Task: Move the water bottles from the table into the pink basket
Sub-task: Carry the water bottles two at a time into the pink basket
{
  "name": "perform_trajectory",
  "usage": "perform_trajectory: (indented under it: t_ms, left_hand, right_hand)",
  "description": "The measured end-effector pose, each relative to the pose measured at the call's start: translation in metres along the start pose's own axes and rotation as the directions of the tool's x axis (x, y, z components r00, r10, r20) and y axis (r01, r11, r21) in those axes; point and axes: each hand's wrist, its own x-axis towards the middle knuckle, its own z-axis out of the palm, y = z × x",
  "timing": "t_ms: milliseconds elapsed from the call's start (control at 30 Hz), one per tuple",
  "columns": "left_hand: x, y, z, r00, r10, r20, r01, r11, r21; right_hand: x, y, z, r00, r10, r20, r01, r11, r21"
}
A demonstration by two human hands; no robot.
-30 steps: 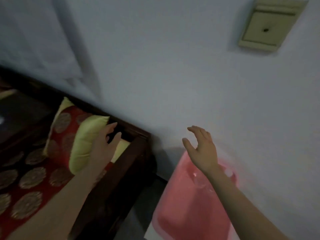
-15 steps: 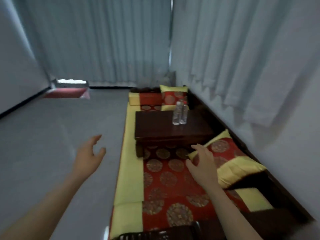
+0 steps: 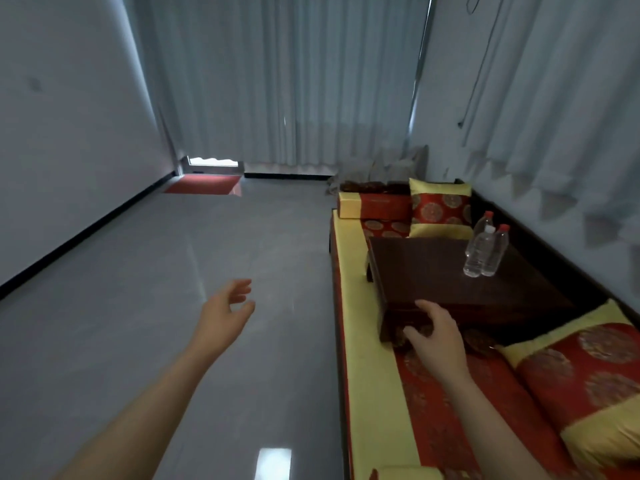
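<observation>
Three clear water bottles [image 3: 485, 249] with red and white caps stand upright, close together, near the far right corner of a low dark wooden table [image 3: 433, 271] set on a cushioned bench. My right hand [image 3: 436, 336] hovers with fingers apart just in front of the table's near edge, holding nothing, well short of the bottles. My left hand [image 3: 225, 311] is out over the grey floor, fingers spread and empty. The pink basket is not in view.
The bench has a red and yellow patterned mattress [image 3: 367, 358], with cushions at the far end [image 3: 440, 209] and near right [image 3: 588, 386]. Curtains [image 3: 519, 98] hang behind it. A shiny grey floor [image 3: 156, 289] spreads left; a red mat [image 3: 204, 184] lies by the far door.
The view swung from the wall and pink basket round to the room, then shifted left. The bench and table now sit at the right, closer. Both hands stay empty.
</observation>
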Motion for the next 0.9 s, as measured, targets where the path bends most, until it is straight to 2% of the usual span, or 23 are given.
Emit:
perform_trajectory:
  t_ms: [200,367,600,800,900]
  left_hand:
    - [0.124,-0.030,-0.001,0.997,0.041,0.058,-0.037,0.997,-0.066]
    - [0.237,-0.049,0.007,0.986,0.075,0.146,-0.061,0.993,-0.099]
    - [0.386,-0.049,0.031,0.965,0.140,0.224,-0.106,0.982,-0.158]
    - [0.519,-0.051,0.093,0.914,0.218,0.342,-0.164,0.970,-0.181]
    - [0.578,-0.049,0.129,0.858,0.268,0.438,-0.196,0.959,-0.203]
  right_hand:
    - [0.086,-0.040,0.081,0.997,0.013,-0.078,-0.014,1.000,-0.010]
    - [0.165,-0.070,0.144,0.990,0.091,-0.110,-0.090,0.996,0.013]
    - [0.259,-0.101,0.178,0.983,0.103,-0.149,-0.114,0.991,-0.064]
    - [0.348,-0.090,0.204,0.938,0.176,-0.300,-0.213,0.972,-0.095]
    - [0.386,-0.082,0.220,0.886,0.247,-0.393,-0.297,0.952,-0.072]
